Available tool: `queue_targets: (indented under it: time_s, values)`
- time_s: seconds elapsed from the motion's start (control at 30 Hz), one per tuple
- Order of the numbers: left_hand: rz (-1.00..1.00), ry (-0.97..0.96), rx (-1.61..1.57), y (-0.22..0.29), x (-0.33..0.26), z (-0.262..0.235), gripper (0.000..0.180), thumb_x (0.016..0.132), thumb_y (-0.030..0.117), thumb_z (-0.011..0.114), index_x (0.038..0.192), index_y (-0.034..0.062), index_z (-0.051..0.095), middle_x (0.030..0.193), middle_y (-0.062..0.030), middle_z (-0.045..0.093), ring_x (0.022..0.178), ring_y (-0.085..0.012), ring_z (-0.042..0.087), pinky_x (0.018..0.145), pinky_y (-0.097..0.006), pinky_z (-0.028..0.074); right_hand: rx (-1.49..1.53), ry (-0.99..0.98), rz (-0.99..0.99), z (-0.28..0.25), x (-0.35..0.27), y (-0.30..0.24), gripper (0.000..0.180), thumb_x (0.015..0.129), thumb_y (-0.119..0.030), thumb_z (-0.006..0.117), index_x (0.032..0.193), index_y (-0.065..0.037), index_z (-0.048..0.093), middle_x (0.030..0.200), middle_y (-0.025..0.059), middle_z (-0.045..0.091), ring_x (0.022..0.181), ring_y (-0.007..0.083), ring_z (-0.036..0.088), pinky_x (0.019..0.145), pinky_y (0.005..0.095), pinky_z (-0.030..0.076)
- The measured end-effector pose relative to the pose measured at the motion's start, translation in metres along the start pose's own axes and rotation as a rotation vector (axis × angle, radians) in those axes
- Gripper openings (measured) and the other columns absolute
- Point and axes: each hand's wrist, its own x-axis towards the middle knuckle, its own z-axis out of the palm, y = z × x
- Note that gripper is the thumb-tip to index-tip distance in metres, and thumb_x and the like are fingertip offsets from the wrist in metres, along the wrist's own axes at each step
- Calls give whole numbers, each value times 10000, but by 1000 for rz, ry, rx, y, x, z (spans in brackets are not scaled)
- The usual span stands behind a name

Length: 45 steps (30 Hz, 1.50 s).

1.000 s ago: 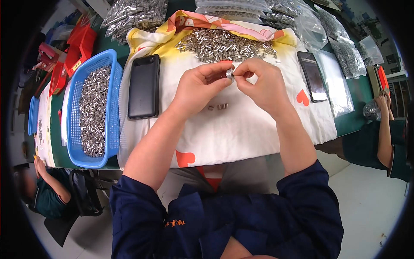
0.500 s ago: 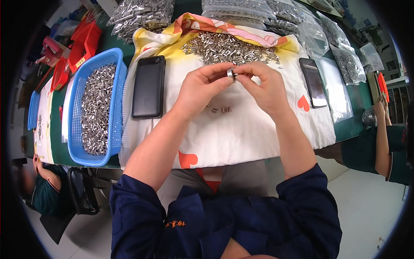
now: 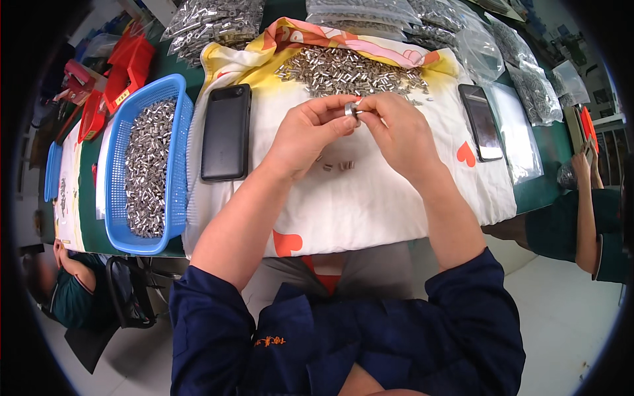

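White cloth (image 3: 370, 218) covers part of a green table (image 3: 536, 188); above it the left hand (image 3: 307, 132) pinches a metal ring (image 3: 350, 111); the right hand (image 3: 406, 129) grips what may be a pin (image 3: 358, 113); little has shifted, so handling apparently continues; loose metal pieces (image 3: 347, 165) lie nearer, a heap (image 3: 350, 72) beyond; blue basket (image 3: 175, 158) left, a co-worker's arms (image 3: 585, 224) right.

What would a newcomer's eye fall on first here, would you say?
Probably the blue basket of small metal pieces, left of the white cloth. Next, the heap of similar pieces at the cloth's far end. Nearer, the left hand holds a shiny round part, with the right hand close by.
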Motion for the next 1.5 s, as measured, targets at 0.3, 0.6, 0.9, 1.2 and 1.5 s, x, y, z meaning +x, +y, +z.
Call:
queue_targets:
  time_s: [0.3, 0.6, 0.9, 1.2, 1.5]
  values:
    - [46, 151, 252, -1, 5, -6, 340, 803, -2, 534, 1139, 4, 483, 1005, -70, 568, 903, -128, 553, 806, -271, 466, -270, -56, 272, -47, -22, 31, 70, 749, -89, 561, 763, -23, 543, 752, 110, 572, 719, 278, 548, 638, 359, 435]
    - [35, -109, -170, -2, -1, -10, 349, 782, -6, 566, 1121, 32, 489, 1093, -82, 552, 976, -173, 550, 833, -312, 467, -276, -100, 189, -37, -12, 42, 141, 744, -103, 554, 867, -48, 596, 796, 110, 592, 805, 272, 565, 715, 361, 444]
    - [69, -139, -206, 0, 0, -11, 334, 786, 5, 566, 1108, 60, 495, 1096, -74, 554, 994, -161, 541, 846, -310, 458, -491, -187, 235, 6, 13, 64, 86, 727, -112, 555, 753, -35, 584, 747, 118, 583, 744, 285, 562, 668, 370, 440]
    - [60, -35, -234, -1, 2, -13, 329, 779, 5, 578, 1097, 44, 499, 1052, -56, 569, 966, -140, 544, 829, -290, 469, -175, -114, 383, 2, 18, 11, 106, 741, -64, 557, 836, -32, 590, 751, 76, 598, 657, 161, 557, 629, 276, 445]
    - [57, 6, -98, -2, 3, -7, 333, 775, -20, 568, 1101, -5, 499, 994, -76, 580, 881, -134, 570, 783, -260, 483, 561, -38, 343, 5, 10, 10, 88, 760, -36, 586, 843, -13, 600, 751, 16, 602, 701, 83, 542, 649, 206, 437]
